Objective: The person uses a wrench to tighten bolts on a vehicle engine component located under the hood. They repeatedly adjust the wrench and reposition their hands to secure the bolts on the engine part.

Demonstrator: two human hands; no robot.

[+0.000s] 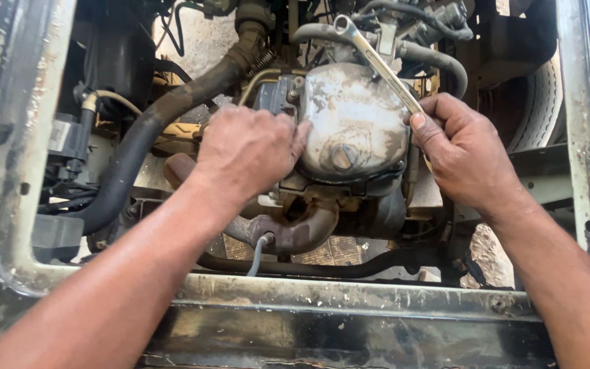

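metal: silver wrench [377, 63] slants over the grey engine cover [353, 123].
right hand [462, 154]: grip closed on the wrench's lower end.
left hand [250, 147]: grip loose, fingertips on the cover's left edge.

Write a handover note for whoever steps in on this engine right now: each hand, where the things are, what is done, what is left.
Left hand: lies on the left side of the rounded metal engine cover, fingertips at its edge; holds no tool.
Right hand: closed in a grip on the lower end of a ring spanner, whose ring end points up and left over the cover's top.
Things: the cover sits on the engine, its plug in place at the lower front. A black hose runs past on the left.
Done: nothing visibly removed.
Left: the cover is not yet off; which fastener the spanner suits cannot be told.
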